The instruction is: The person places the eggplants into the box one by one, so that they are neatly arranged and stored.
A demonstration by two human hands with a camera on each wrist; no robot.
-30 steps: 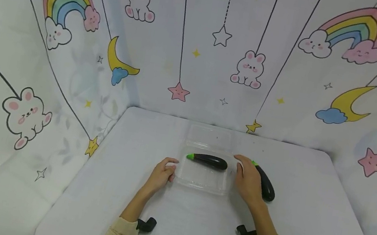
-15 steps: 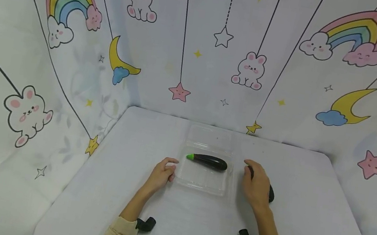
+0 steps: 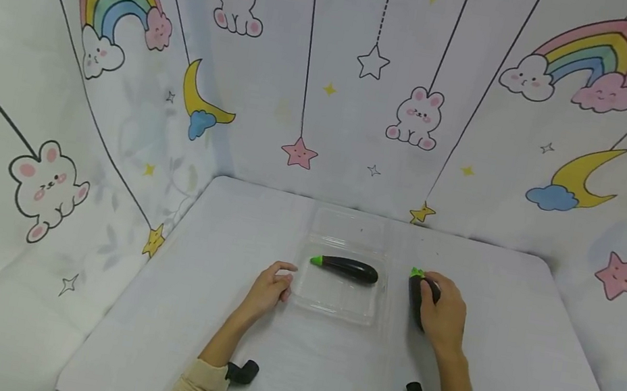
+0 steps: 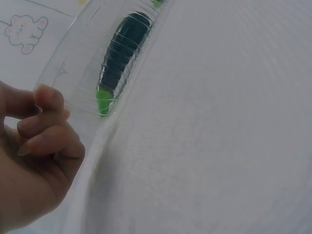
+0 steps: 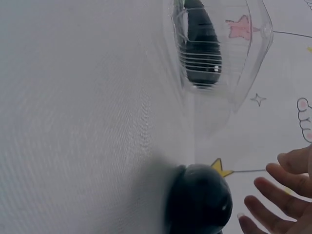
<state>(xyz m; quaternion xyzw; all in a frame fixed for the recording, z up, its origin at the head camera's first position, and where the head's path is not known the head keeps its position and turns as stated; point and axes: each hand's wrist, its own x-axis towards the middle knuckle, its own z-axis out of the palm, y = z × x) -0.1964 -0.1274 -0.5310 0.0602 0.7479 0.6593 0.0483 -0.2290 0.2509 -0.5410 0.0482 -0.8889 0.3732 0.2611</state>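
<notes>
A clear plastic container (image 3: 333, 302) lies with its lid folded back, and a black eggplant (image 3: 352, 269) with a green tip rests in it. My left hand (image 3: 266, 294) is beside its left edge; its fingers are loosely bent in the left wrist view and hold nothing. To the right of the container another dark eggplant (image 3: 416, 297) with a green cap lies on the table, partly covered by my right hand (image 3: 445, 312). In the right wrist view the fingers (image 5: 278, 195) are spread and apart from this eggplant's rounded end (image 5: 200, 202). Whether the thumb touches it is hidden.
The white table (image 3: 208, 240) has its back edge against a cloth backdrop (image 3: 350, 119) printed with rabbits, stars and rainbows. The container's transparent lid (image 3: 348, 228) lies toward that back edge. A small black camera sits at each wrist.
My right hand has moved right, away from the container and over the right eggplant. That eggplant's green cap has shifted slightly left. My left hand and the eggplant in the container stay put.
</notes>
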